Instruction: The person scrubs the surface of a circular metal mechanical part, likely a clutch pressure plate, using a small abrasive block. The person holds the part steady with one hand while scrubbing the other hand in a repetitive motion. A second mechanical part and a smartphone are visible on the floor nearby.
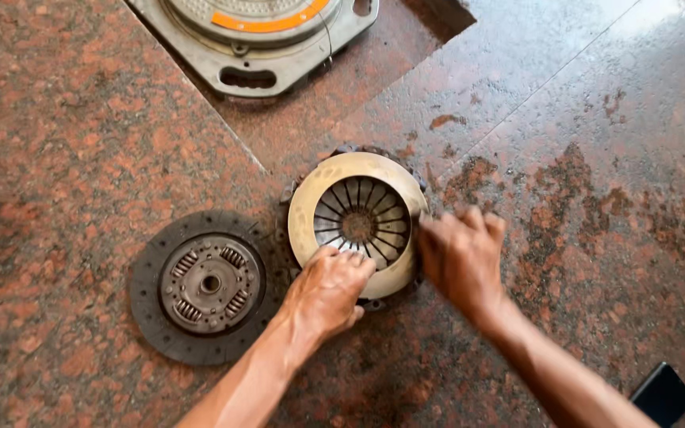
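A round metal clutch pressure plate (334, 178), with a pale ring face and spring fingers around a rusty centre, lies on the reddish stone floor. My left hand (328, 292) grips its near rim, fingers curled over the inner edge. My right hand (461, 257) holds its right rim and is blurred. A dark clutch disc (204, 285) with a splined hub and coil springs lies flat just left of the plate, apart from both hands.
A grey metal housing (259, 59) with an orange ring sits at the top, partly out of frame. A dark phone (663, 392) lies at the bottom right. Stains (564, 190) mark the polished stone floor to the right.
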